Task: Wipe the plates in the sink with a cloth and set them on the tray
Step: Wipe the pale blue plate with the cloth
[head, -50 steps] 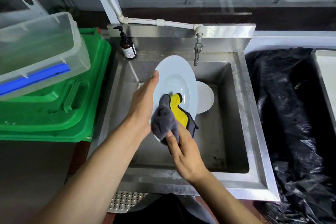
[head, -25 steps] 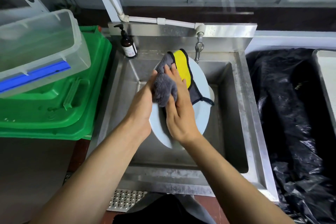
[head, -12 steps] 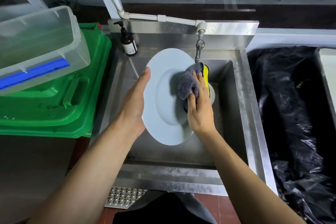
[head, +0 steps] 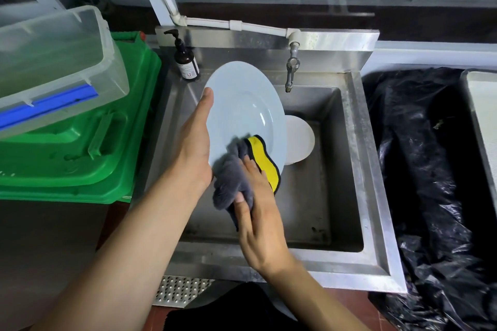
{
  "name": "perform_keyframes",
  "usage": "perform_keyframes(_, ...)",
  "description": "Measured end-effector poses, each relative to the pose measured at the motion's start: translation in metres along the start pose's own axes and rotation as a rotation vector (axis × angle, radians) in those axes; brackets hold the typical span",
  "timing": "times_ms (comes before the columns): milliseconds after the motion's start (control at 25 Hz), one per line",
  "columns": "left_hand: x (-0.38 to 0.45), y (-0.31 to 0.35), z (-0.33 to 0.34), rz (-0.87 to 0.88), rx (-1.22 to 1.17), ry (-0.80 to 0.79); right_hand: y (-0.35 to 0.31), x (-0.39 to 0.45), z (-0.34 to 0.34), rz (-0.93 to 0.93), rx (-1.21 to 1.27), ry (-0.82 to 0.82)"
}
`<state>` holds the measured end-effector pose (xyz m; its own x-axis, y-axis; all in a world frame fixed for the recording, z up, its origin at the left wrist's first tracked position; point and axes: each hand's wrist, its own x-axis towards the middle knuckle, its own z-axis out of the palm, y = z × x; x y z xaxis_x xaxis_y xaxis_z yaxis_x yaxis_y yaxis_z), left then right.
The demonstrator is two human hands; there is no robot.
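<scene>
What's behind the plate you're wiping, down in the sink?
A second, smaller white plate shows past the right edge of the pale blue plate, down in the sink. Its left part is covered, so anything else behind there cannot be seen.

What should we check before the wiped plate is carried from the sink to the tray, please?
1. Left hand supports the plate at its edge: ok.
2. Right hand grips the cloth, which is pressed on the plate: ok.
3. Plate face wiped clean: cannot tell.
4. Second plate lies in the sink, yet to do: not ok.
5. Tray at far right has room: cannot tell.
</scene>
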<state>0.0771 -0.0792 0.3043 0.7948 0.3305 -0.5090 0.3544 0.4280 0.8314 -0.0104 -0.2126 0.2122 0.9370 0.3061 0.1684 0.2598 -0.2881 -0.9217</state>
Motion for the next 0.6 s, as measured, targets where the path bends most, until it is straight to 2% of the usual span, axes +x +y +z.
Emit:
perform_keyframes(160, 0.000, 0.003, 0.006, -0.041, -0.048, 0.092, 0.003, 0.020, -0.013, -0.233, -0.255, 0.023)
perform_keyframes(360, 0.007, 0.001, 0.009, -0.130, -0.157, 0.092, 0.009, 0.034, -0.019, -0.302, -0.433, 0.252)
perform_keyframes(440, 0.012, 0.001, 0.007, -0.156, -0.118, 0.107, 0.009, 0.039, -0.026, -0.339, -0.444, 0.266)
perform_keyframes(520, 0.012, 0.006, 0.005, -0.193, -0.045, 0.108, 0.007, 0.042, -0.034, -0.259, -0.383, 0.245)
perform_keyframes(600, 0.012, 0.007, 0.003, -0.243, 0.022, 0.066, -0.001, 0.044, -0.040, 0.002, -0.194, 0.239)
